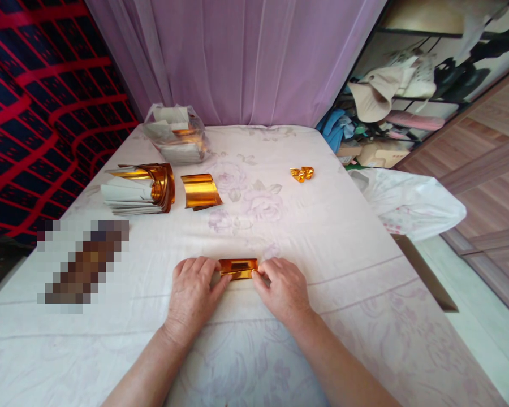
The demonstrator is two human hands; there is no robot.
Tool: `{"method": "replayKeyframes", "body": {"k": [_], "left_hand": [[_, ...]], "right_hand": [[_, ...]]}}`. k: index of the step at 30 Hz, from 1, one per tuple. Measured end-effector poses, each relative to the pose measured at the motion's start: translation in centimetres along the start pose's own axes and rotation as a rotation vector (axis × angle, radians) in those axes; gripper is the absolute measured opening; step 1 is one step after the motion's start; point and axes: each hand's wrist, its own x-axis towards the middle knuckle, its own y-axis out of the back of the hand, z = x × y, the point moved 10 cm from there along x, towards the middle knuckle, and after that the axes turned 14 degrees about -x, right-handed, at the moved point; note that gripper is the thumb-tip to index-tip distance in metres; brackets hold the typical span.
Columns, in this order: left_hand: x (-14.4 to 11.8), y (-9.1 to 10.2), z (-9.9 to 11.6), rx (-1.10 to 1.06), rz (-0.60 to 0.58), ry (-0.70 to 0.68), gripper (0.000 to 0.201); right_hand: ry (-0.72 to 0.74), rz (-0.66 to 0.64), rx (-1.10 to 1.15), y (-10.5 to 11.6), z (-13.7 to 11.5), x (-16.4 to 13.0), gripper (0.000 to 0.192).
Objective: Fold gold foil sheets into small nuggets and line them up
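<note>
A small sheet of shiny gold foil paper (238,265) lies on the tablecloth, its near edge folded over into a narrow strip. My left hand (195,288) pinches its left end, the thumb on the near fold. At the other end my right hand (283,285) grips the paper between thumb and fingers. Farther off to the left sit a few loose gold sheets (201,190), slightly curled. Beside them stands a thick curled stack of gold paper with pale backs (139,189). Small folded gold pieces (302,173) rest at the far right.
A clear plastic bag (176,133) with more paper stands at the table's back left. A blurred-out item (87,263) lies on the left. Beyond the right edge are a white plastic bag (415,200) and shelves holding a cap (375,93). A purple curtain (246,62) hangs behind.
</note>
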Motion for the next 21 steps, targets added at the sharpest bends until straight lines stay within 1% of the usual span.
{"method": "replayKeyframes", "body": {"k": [2, 5, 7, 10, 15, 21], "left_hand": [[-0.1, 0.7, 1.1, -0.013, 0.060, -0.069, 0.015], [-0.7, 1.5, 3.7, -0.075, 0.112, -0.228, 0.015], [-1.2, 1.1, 5.4, -0.109, 0.070, -0.312, 0.018], [-1.9, 0.0, 6.6, -0.114, 0.029, -0.348, 0.022], [-2.5, -1.8, 6.5, -0.034, -0.018, -0.303, 0.027], [-2.8, -2.5, 6.1, 0.042, -0.044, -0.270, 0.027]], "right_hand": [[-0.004, -0.008, -0.008, -0.1, 0.0, 0.0, 0.016], [-0.003, -0.019, -0.025, -0.1, -0.1, 0.1, 0.015], [0.003, -0.021, -0.027, -0.1, -0.2, 0.1, 0.015], [0.007, -0.017, -0.025, 0.0, -0.2, 0.1, 0.016], [-0.002, -0.018, -0.036, 0.0, -0.1, 0.1, 0.016], [0.009, 0.002, -0.027, 0.1, -0.1, 0.1, 0.016]]}}
